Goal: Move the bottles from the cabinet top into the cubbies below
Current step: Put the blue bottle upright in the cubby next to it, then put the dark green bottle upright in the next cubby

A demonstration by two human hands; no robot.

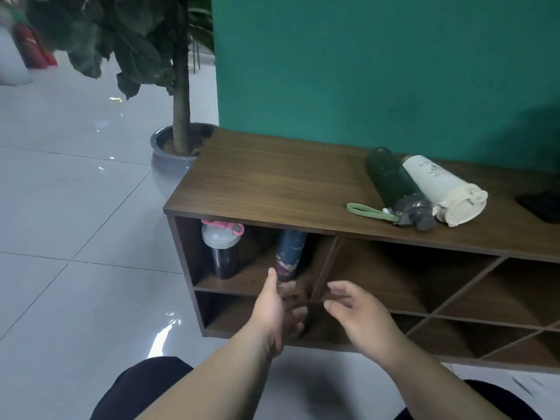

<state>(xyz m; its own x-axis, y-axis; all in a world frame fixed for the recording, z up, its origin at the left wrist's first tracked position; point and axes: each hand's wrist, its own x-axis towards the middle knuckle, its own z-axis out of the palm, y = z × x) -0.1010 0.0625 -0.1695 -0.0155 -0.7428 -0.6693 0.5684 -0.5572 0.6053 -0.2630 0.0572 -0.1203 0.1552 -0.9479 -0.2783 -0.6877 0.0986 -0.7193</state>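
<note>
Two bottles lie side by side on the wooden cabinet top [272, 183]: a dark green bottle [391, 180] with a grey cap and green strap, and a cream bottle [439, 186]. In the upper left cubby [188, 253] stand a black shaker bottle [222, 253] with a grey lid and pink loop, and a dark blue patterned bottle [289, 256]. My left hand [277, 310] is just below the blue bottle's base, its thumb touching or nearly touching it, fingers apart. My right hand [360, 316] hovers open to its right, holding nothing.
A potted tree in a grey pot [169, 159] stands at the cabinet's left end. A dark flat object [542, 204] lies at the right edge of the top. Diagonal-divided cubbies [454, 292] fill the right side. Glossy white floor tiles [75, 237] spread left. A green wall [363, 71] rises behind.
</note>
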